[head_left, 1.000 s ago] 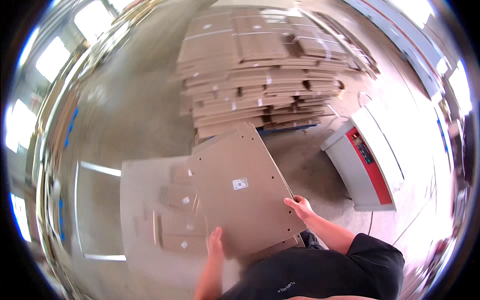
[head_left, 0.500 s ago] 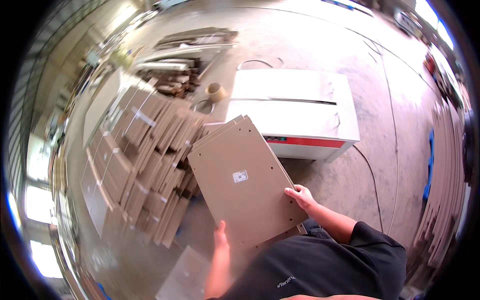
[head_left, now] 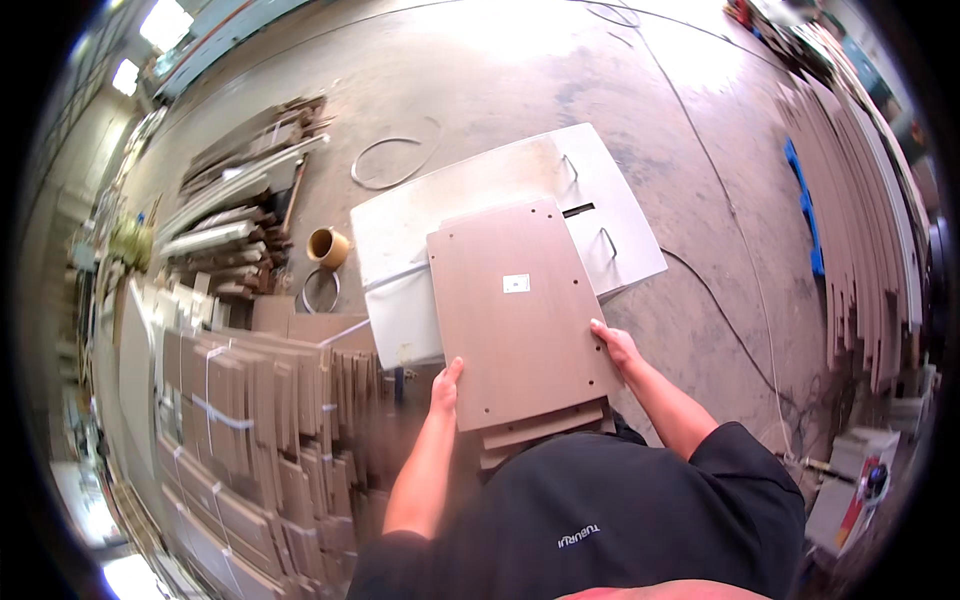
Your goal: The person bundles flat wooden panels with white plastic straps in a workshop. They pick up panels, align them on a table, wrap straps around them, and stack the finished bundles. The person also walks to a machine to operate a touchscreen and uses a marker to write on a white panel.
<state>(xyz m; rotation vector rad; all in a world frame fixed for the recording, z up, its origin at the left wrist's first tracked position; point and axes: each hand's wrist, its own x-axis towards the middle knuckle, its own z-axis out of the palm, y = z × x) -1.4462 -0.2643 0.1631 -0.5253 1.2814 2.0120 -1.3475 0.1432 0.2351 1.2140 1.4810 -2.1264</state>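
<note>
Between my hands is a stack of brown wood panels (head_left: 520, 340), with a small white label and dark drilled holes on the top one. The lower panels stick out unevenly near my body. My left hand (head_left: 447, 388) grips the stack's left edge, thumb up. On the opposite edge, my right hand (head_left: 616, 346) holds on with its thumb on the top panel. The fingers under the stack are hidden. The stack's far part covers some of a white strapping-type machine top (head_left: 610, 175) with two handles and a slot; whether it touches that top I cannot tell.
Strapped bundles of brown panels (head_left: 235, 420) stand at the left. Beyond them lie piled strips (head_left: 230, 215), a cardboard tube (head_left: 327, 247) and a loop of strap (head_left: 385, 165). A black cable (head_left: 715, 300) crosses the floor. More stacked panels (head_left: 850, 240) stand at the right beside blue pallet parts.
The panel stack has swung clockwise to nearly upright in view and now overlaps the white machine top. Both hands keep their hold. The whole view has turned to the right.
</note>
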